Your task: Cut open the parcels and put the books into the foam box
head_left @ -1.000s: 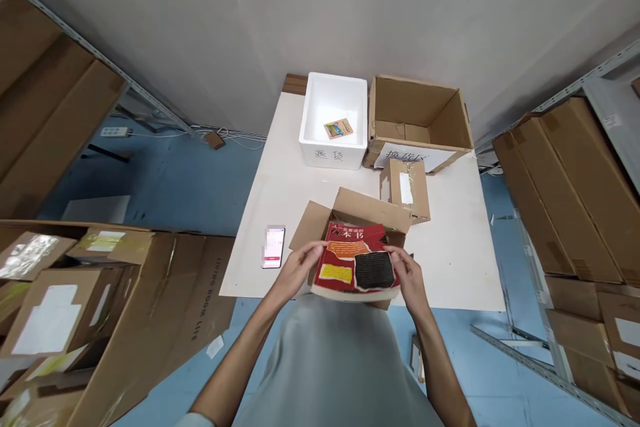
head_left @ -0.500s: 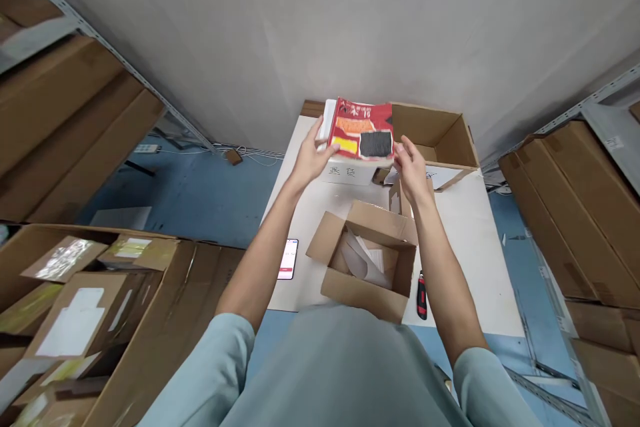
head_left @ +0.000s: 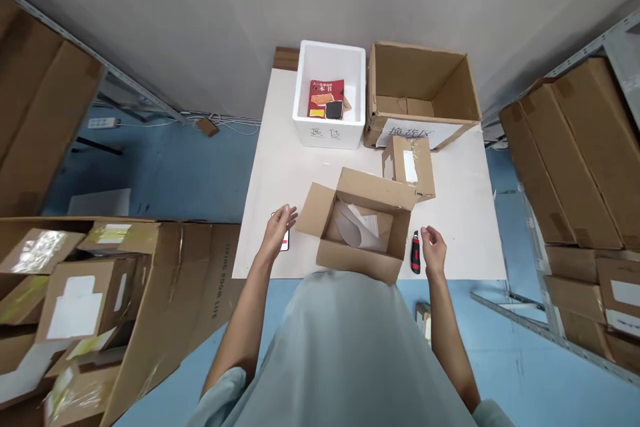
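Note:
My left hand (head_left: 279,232) hovers over a phone (head_left: 285,241) at the table's left side, fingers apart, holding nothing and covering most of the phone. On the right, my right hand (head_left: 434,251) is loosely curled and empty, just beside a red and black utility knife (head_left: 415,253). Between my hands stands an opened cardboard box (head_left: 361,257) with its flaps spread and crumpled white paper (head_left: 356,227) inside. Farther back, a red book (head_left: 320,95) lies in a white foam box (head_left: 329,134) with handwriting on its front.
A larger open carton (head_left: 425,73) with a paper label stands beside the foam box. A small taped box (head_left: 418,167) sits in front of it. Shelves with cartons (head_left: 575,153) flank the table (head_left: 465,213). At lower left, a big carton (head_left: 185,293) holds several parcels.
The red book has left both hands and now lies in the white foam box. My hands have drawn back toward me and apart, to the table's near edge.

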A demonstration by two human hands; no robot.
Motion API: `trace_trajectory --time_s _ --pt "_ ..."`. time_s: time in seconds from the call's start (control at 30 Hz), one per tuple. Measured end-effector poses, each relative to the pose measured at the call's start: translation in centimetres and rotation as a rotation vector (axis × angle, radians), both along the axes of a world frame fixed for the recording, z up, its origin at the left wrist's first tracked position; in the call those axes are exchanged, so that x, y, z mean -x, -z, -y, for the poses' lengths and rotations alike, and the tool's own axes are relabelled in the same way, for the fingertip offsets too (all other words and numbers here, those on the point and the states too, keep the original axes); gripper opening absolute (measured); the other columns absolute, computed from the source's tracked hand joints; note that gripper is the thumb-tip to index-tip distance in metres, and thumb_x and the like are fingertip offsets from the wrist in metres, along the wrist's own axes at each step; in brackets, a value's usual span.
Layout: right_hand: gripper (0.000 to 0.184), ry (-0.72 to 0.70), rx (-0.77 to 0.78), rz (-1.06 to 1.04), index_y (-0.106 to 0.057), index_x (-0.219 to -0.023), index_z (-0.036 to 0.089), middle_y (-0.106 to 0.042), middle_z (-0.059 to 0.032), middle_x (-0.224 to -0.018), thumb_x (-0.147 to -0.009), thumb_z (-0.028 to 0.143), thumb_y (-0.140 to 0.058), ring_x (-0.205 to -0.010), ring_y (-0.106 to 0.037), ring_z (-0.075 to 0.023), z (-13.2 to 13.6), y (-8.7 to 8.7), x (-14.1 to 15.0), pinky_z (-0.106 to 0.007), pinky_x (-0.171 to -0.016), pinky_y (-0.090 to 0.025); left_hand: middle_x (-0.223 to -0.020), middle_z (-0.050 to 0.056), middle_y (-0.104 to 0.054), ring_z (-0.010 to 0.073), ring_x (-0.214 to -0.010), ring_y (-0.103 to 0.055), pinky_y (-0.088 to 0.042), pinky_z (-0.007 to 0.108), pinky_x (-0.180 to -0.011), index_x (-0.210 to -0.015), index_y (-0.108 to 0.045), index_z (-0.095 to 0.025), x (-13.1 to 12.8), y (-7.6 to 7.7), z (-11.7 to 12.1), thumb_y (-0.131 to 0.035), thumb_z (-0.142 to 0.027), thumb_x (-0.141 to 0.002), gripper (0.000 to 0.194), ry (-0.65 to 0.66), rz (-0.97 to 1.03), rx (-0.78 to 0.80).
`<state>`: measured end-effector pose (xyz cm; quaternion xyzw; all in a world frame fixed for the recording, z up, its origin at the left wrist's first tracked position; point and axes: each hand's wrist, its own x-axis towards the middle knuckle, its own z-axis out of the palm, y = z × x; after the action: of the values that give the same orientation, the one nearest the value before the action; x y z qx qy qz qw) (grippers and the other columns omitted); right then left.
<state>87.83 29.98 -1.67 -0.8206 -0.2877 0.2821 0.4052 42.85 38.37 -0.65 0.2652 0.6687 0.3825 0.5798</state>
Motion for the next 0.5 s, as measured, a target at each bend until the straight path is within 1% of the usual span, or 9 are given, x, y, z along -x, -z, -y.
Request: trace_trajectory --time_s 0.03,0.1,0.13,0.2,0.3,0.37,0.43,0.5 --pt "0.090 -0.005 0.042 -0.028 -0.080 -0.114 0.015 -0.083 -0.0252 -0.124 -0.070 0.094 -0.075 -0.124 -0.078 -0.0398 1.3 0.9 -0.2 -0.057 -0.111 -0.062 -0.160 0.028 -0.067 0.0359 -0.146 -0.070 -0.055 0.047 -0.123 -0.144 -0.064 -0.015 -0.3 0.6 0.9 -0.069 -0.086 -0.094 0.087 0.005 0.046 0.030" --pt "0.093 -0.054 0.095 -0.106 -0.079 -0.111 0.016 -0.085 -0.0222 -0.115 -0.066 0.097 -0.076 -0.120 -0.080 -0.0381 2.9 2.0 0.2 -0.056 -0.109 -0.063 -0.156 0.026 -0.071 0.0366 -0.146 -0.070 -0.057 0.047 -0.119 -0.145 -0.066 -0.017 -1.3 1.0 1.9 -0.061 -0.095 -0.093 0.093 0.055 0.144 0.051" --pt "0.093 -0.079 0.105 -0.144 -0.079 -0.110 0.016 -0.085 -0.0213 -0.114 -0.065 0.097 -0.077 -0.119 -0.080 -0.0374 3.3 2.2 0.7 -0.055 -0.108 -0.063 -0.155 0.024 -0.072 0.0370 -0.148 -0.068 -0.058 0.047 -0.119 -0.147 -0.067 -0.019 -1.9 1.0 2.1 -0.058 -0.097 -0.094 0.094 0.096 0.190 0.049" --pt "0.090 -0.119 0.115 -0.195 -0.080 -0.110 0.017 -0.085 -0.0209 -0.116 -0.066 0.095 -0.081 -0.121 -0.080 -0.0376 3.4 2.3 2.0 -0.055 -0.109 -0.063 -0.161 0.019 -0.069 0.0373 -0.154 -0.063 -0.056 0.050 -0.121 -0.153 -0.066 -0.023 -3.1 0.5 2.2 -0.053 -0.097 -0.095 0.095 0.193 0.253 0.043" --pt "0.085 -0.169 0.122 -0.199 -0.083 -0.113 0.019 -0.085 -0.0212 -0.128 -0.071 0.093 -0.082 -0.128 -0.079 -0.0394 3.1 1.7 4.1 -0.056 -0.115 -0.061 -0.177 0.015 -0.055 0.0384 -0.164 -0.052 -0.045 0.056 -0.132 -0.159 -0.065 -0.026 -4.2 -0.6 2.1 -0.046 -0.099 -0.096 0.098 0.363 0.243 0.040" --pt "0.082 -0.182 0.129 -0.182 -0.084 -0.117 0.020 -0.083 -0.0208 -0.135 -0.077 0.092 -0.079 -0.130 -0.079 -0.0401 3.4 0.9 5.3 -0.056 -0.116 -0.061 -0.182 0.014 -0.048 0.0397 -0.168 -0.046 -0.035 0.057 -0.139 -0.159 -0.066 -0.026 -4.3 -1.5 2.1 -0.044 -0.099 -0.097 0.099 0.462 0.197 0.018" --pt "0.079 -0.163 0.115 -0.171 -0.085 -0.122 0.020 -0.082 -0.0204 -0.138 -0.081 0.088 -0.079 -0.128 -0.080 -0.0408 4.4 -0.1 6.2 -0.057 -0.114 -0.063 -0.184 0.013 -0.044 0.0404 -0.170 -0.042 -0.031 0.058 -0.141 -0.161 -0.066 -0.026 -4.0 -2.7 2.2 -0.045 -0.097 -0.099 0.096 0.533 0.155 -0.013" --pt "0.076 -0.126 0.079 -0.163 -0.085 -0.126 0.021 -0.082 -0.0193 -0.140 -0.084 0.085 -0.079 -0.127 -0.080 -0.0418 6.2 -1.3 6.9 -0.058 -0.113 -0.064 -0.184 0.012 -0.044 0.0413 -0.171 -0.041 -0.031 0.059 -0.141 -0.162 -0.065 -0.027 -3.7 -4.1 2.2 -0.046 -0.095 -0.100 0.093 0.586 0.124 -0.038"
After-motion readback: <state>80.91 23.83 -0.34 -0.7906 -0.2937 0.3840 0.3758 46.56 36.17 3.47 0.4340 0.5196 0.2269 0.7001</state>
